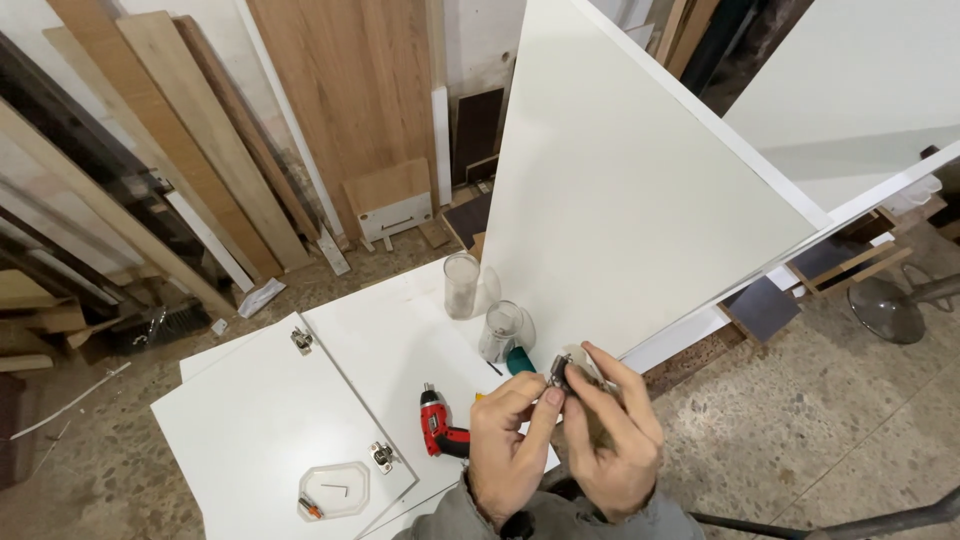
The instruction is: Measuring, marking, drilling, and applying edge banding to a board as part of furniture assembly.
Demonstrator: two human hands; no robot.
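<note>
Pinching small metal fitting [558, 372] between fingers [545, 398] (both hands)

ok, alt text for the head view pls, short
Seen from above, a person's left hand and right hand pinch a small metal fitting beside an upright white panel. Below them lie flat white panels with hinges, a red cordless screwdriver, two clear plastic jars and a clear lid. Wooden boards lean against the wall.

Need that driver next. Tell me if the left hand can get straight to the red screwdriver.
Probably yes: the red screwdriver lies uncovered on the white panel beside the left hand, though its fingers pinch a small metal fitting.
</note>
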